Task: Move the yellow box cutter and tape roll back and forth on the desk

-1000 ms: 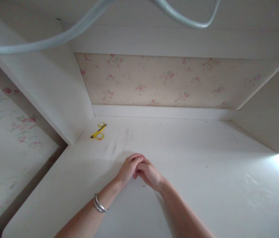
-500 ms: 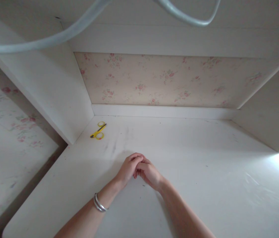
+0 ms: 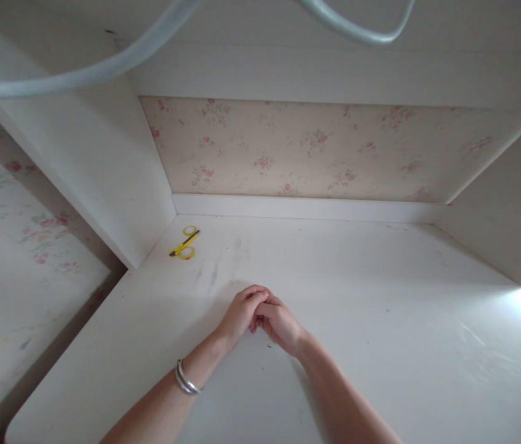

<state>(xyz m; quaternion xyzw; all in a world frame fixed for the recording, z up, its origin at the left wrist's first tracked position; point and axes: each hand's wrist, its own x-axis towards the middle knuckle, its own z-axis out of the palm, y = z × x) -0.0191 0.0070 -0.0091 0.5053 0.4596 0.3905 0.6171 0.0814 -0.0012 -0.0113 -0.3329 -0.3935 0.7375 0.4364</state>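
My left hand and my right hand are folded together over the white desk, fingers closed around each other. The left fingers lie over the right ones, and no object shows between them. Part of the fingers is hidden in the clasp. A silver bangle circles my left wrist. Farther off at the back left, apart from both hands, lies a yellow utility knife. Two yellow rings that look like small tape rolls rest beside it: one ring behind, another ring in front.
White side panels, left and right, border the desk. Behind it stands a wall with floral paper above a low white strip. A pale cable crosses the top of the view. Light glares at the right edge.
The hands keep the same clasp and place. Only the view has shifted very slightly.
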